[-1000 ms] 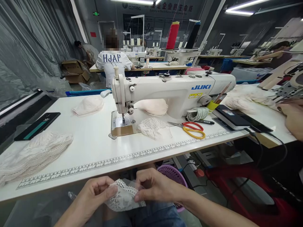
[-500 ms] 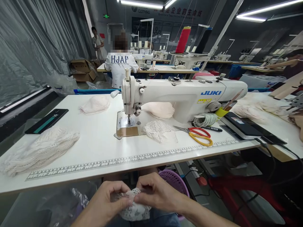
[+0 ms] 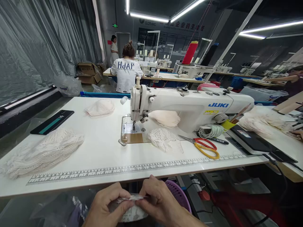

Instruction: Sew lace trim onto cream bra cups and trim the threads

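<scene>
A purple perforated basket (image 3: 177, 192) sits just right of the fingers (image 3: 124, 208). Farther ahead and right of them lie a coil of pale cord (image 3: 210, 131) and a black marker pen (image 3: 220, 141); well beyond, leftward, stand cardboard boxes (image 3: 88, 78), and rightward, a red thread cone (image 3: 190, 53).

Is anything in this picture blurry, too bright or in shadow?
In the head view, the ceiling tube lights glare white; the sewing machine looks fairly sharp; what seems a red stool is smeared; the held lace piece looks greyer than the lace stack.
</scene>
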The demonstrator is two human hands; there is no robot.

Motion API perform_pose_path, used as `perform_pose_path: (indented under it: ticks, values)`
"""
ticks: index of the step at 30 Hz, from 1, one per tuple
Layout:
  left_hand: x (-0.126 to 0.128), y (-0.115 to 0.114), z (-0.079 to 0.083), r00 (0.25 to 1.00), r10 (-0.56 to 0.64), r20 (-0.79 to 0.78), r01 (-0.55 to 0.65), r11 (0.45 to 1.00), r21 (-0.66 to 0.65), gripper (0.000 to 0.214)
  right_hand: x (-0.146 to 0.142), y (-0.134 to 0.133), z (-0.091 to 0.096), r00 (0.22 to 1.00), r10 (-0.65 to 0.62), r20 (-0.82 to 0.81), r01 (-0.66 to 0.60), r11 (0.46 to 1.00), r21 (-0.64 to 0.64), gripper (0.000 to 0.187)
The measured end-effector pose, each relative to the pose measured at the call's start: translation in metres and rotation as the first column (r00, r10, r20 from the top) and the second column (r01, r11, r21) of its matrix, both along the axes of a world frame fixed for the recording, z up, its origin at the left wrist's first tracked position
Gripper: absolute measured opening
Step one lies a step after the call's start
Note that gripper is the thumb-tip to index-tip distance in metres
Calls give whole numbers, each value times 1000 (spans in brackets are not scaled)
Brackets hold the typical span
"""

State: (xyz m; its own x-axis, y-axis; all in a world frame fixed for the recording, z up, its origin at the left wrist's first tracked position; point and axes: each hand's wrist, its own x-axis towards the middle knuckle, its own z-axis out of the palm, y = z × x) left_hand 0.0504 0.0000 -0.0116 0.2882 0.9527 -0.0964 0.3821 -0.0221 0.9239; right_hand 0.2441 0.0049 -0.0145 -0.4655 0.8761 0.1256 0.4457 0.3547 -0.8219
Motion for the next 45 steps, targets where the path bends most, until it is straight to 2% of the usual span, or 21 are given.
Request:
perform_pose_path:
  ticks: [3, 6, 9, 13, 16, 17, 18, 20, 21, 22, 23, 25, 26, 28, 30, 32, 35, 37, 39, 42, 45]
  values:
    - [-8, 7, 11, 1000, 2, -19, -3, 999, -33, 32, -6, 6, 2, 1000, -4, -29, 0, 991, -137, 19]
    - [-18, 19, 24, 999, -30, -37, 26, 995, -94, 34, -14, 15, 8, 994, 21, -107, -53, 953, -297, 24]
    - [-26, 39, 36, 999, -29, -28, 26, 994, -109, 33, -22, 29, 17, 980, 45, -196, -106, 945, -309, 19]
    - [-30, 78, 65, 993, -90, -72, 86, 994, -63, 29, -29, 67, 33, 984, 66, -165, -88, 988, -129, 17]
    - [-33, 114, 102, 985, -94, -144, 110, 988, 111, 29, -31, 100, 61, 995, 22, -93, -14, 996, 92, 21]
    - [-35, 124, 114, 988, -57, -143, 86, 975, 205, 27, -30, 108, 73, 997, -22, -74, 38, 974, 223, 18]
    - [-36, 134, 123, 991, -28, -131, 66, 954, 293, 26, -28, 113, 86, 997, -61, -50, 76, 923, 376, 15]
    - [-39, 148, 129, 996, -57, -69, 79, 915, 397, 23, -24, 115, 105, 990, -134, 37, 78, 755, 651, 15]
    - [-40, 152, 125, 992, -122, -35, 126, 907, 403, 21, -20, 113, 110, 983, -153, 103, 29, 677, 735, 18]
    - [-41, 155, 116, 978, -208, -5, 194, 905, 377, 20, -17, 110, 111, 974, -144, 176, -48, 629, 776, 20]
    - [-41, 157, 102, 954, -299, 16, 276, 899, 339, 19, -13, 107, 108, 964, -99, 247, -136, 614, 778, 20]
    - [-43, 158, 69, 918, -396, 8, 383, 893, 238, 17, -2, 105, 90, 948, 42, 314, -265, 649, 713, 20]
    - [-44, 157, 51, 920, -391, -20, 387, 902, 190, 17, 5, 107, 78, 948, 80, 307, -275, 688, 671, 23]
    - [-47, 155, 23, 915, -397, -78, 404, 906, 126, 13, 26, 113, 51, 952, -23, 305, -175, 777, 605, 31]
    - [-50, 155, 9, 904, -417, -100, 425, 901, 83, 11, 53, 120, 29, 900, -111, 422, -165, 808, 566, 38]
    - [-51, 157, 7, 882, -466, -76, 470, 881, 60, 16, 82, 126, 15, 834, -220, 507, -143, 800, 583, 45]
    - [-49, 165, 18, 804, -592, -46, 594, 803, 43, 25, 109, 127, 12, 720, -397, 570, -76, 770, 633, 47]
    - [-49, 172, 27, 740, -670, -63, 672, 740, 24, 27, 104, 124, 17, 678, -474, 561, -39, 739, 672, 43]
    - [-52, 178, 33, 704, -703, -102, 708, 706, 25, 25, 81, 124, 23, 712, -470, 522, -18, 730, 683, 32]
    - [-57, 180, 37, 767, -608, -205, 637, 761, 124, 30, 29, 134, 28, 828, -268, 492, -87, 806, 585, 11]
    - [-53, 172, 34, 894, -291, -340, 368, 910, 190, 31, -11, 153, 22, 840, -176, 513, -135, 848, 512, 16]
